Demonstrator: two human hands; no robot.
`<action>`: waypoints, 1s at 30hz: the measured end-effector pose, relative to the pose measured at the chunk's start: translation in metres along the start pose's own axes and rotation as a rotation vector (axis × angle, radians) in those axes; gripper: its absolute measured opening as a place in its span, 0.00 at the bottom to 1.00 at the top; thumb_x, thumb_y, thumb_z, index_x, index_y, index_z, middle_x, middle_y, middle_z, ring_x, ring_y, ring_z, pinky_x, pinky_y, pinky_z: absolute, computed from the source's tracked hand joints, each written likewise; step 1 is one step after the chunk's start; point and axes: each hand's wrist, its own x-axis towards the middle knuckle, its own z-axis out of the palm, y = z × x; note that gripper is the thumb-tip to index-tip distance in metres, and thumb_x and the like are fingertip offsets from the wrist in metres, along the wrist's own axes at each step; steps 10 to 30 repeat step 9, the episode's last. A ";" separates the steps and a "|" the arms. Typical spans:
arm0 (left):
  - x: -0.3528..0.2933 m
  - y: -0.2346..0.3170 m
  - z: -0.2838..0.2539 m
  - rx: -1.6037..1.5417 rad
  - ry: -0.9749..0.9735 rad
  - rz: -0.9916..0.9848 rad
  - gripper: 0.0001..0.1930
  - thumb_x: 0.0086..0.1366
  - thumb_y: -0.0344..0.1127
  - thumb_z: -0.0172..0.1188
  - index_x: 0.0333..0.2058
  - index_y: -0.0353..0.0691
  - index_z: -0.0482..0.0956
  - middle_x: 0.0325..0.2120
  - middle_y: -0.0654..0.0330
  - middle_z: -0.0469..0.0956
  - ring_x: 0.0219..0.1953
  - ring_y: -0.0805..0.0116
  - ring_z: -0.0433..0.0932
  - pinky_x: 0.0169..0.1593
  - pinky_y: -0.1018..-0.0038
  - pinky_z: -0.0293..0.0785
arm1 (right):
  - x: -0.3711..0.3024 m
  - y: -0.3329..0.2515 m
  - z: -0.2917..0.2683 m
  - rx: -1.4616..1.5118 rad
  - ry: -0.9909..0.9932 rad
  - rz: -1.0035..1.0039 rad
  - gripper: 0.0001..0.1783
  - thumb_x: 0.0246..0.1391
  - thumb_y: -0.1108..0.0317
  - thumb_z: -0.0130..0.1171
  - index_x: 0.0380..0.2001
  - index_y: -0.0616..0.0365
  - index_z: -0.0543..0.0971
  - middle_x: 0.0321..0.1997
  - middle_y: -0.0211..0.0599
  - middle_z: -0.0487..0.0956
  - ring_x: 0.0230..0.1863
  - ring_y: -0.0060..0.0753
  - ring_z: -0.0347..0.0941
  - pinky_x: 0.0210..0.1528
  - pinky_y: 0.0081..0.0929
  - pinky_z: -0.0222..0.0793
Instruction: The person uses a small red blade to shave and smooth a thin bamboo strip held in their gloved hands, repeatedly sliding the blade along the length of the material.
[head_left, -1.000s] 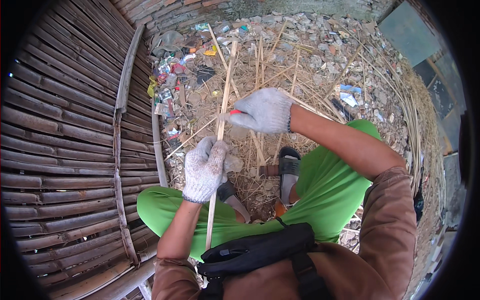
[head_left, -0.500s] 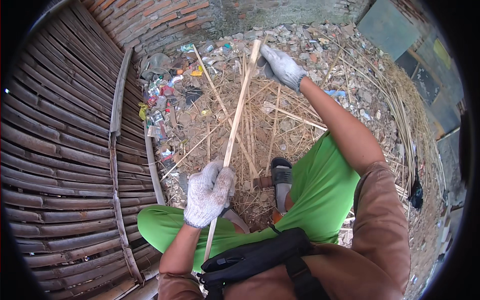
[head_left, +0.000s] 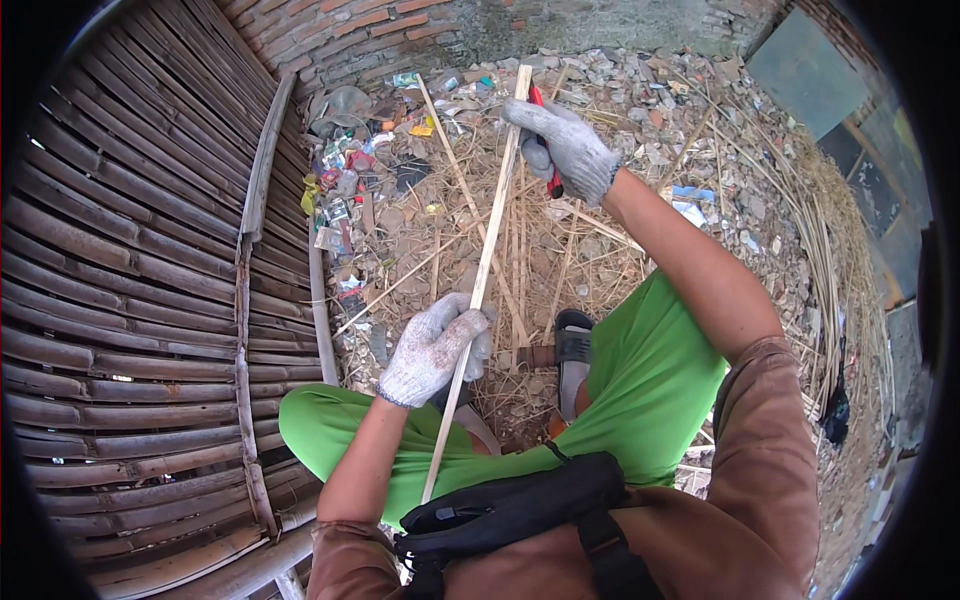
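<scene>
A long pale bamboo strip [head_left: 495,220] slants up and away from my lap. Closed round its lower part is my left hand [head_left: 436,348], in a soiled white knit glove; the near end of the strip runs down beside the black waist bag [head_left: 520,492]. Close to the far end, my gloved right hand [head_left: 568,147] is closed on a slim red-and-black tool [head_left: 537,97], which looks like a cutter knife. A finger of that hand lies across the strip. The tool's working edge is hidden.
Bamboo slat panelling [head_left: 130,350] rises along my left. A brick wall [head_left: 370,38] stands at the back. More strips [head_left: 455,165] lie on the rubble and shavings between my feet and the wall, with litter [head_left: 350,180] at far left and long stalks [head_left: 810,235] at right.
My right hand has turned, so the red-and-black tool now shows, and a finger crosses the strip. The left hand has shifted slightly up and right along with the strip.
</scene>
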 end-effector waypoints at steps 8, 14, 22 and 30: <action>0.028 0.007 0.001 -0.279 -0.024 0.047 0.16 0.79 0.40 0.61 0.55 0.33 0.77 0.28 0.60 0.80 0.24 0.69 0.80 0.29 0.71 0.80 | -0.027 0.014 0.045 -0.148 -0.197 0.096 0.27 0.64 0.39 0.69 0.41 0.53 0.79 0.19 0.24 0.73 0.16 0.20 0.67 0.19 0.24 0.62; 0.030 0.008 0.003 -0.316 -0.023 0.065 0.18 0.79 0.42 0.60 0.56 0.33 0.78 0.28 0.59 0.82 0.25 0.69 0.81 0.30 0.72 0.80 | -0.026 0.017 0.047 -0.169 -0.207 0.074 0.27 0.63 0.40 0.70 0.42 0.53 0.78 0.19 0.25 0.73 0.17 0.20 0.67 0.19 0.24 0.62; 0.030 0.008 0.003 -0.316 -0.023 0.065 0.18 0.79 0.42 0.60 0.56 0.33 0.78 0.28 0.59 0.82 0.25 0.69 0.81 0.30 0.72 0.80 | -0.026 0.017 0.047 -0.169 -0.207 0.074 0.27 0.63 0.40 0.70 0.42 0.53 0.78 0.19 0.25 0.73 0.17 0.20 0.67 0.19 0.24 0.62; 0.030 0.008 0.003 -0.316 -0.023 0.065 0.18 0.79 0.42 0.60 0.56 0.33 0.78 0.28 0.59 0.82 0.25 0.69 0.81 0.30 0.72 0.80 | -0.026 0.017 0.047 -0.169 -0.207 0.074 0.27 0.63 0.40 0.70 0.42 0.53 0.78 0.19 0.25 0.73 0.17 0.20 0.67 0.19 0.24 0.62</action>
